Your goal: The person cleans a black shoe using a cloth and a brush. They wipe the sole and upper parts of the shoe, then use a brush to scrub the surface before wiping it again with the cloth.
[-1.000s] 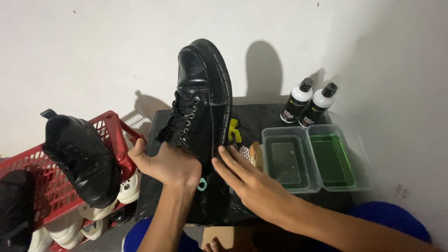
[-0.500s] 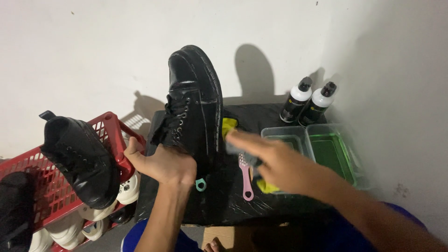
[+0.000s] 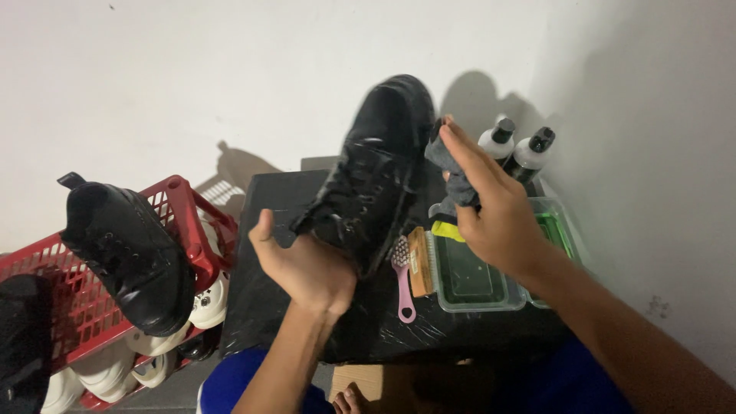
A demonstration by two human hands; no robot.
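My left hand (image 3: 307,264) grips the heel end of a black lace-up shoe (image 3: 376,176), holding it up over the black table (image 3: 264,253). Shoe's long axis runs from low near my palm up and to the right, toe pointing away from me toward the white wall (image 3: 192,77), slightly tilted right. Upper w/ laces faces left-ish, sole edge toward my right hand. The shoe is motion-blurred, so laces and stitching are hard to make out.

My right hand (image 3: 491,207) is raised beside the toe, fingers curled, pinching a grey cloth (image 3: 452,172) against the shoe's right side near the toe. Cloth is partly hidden behind my fingers. Right forearm comes in from the lower right corner, cut off by the frame edge. Left forearm rises from the bottom centre, thumb spread out to the left, fingers wrapped under the heel and hidden by the shoe.

On the table: pink brush (image 3: 402,276), wooden brush (image 3: 419,262) just beside it, clear tub (image 3: 469,280) w/ dark liquid, a second tub w/ green liquid (image 3: 553,230) mostly behind my wrist, 2 bottles (image 3: 512,149) by the wall, partly covered by my fingers. A yellow bit (image 3: 446,230) peeks under my hand; can't tell what it is.

Left: red basket (image 3: 180,215) w/ another black shoe (image 3: 126,249) on its rim.
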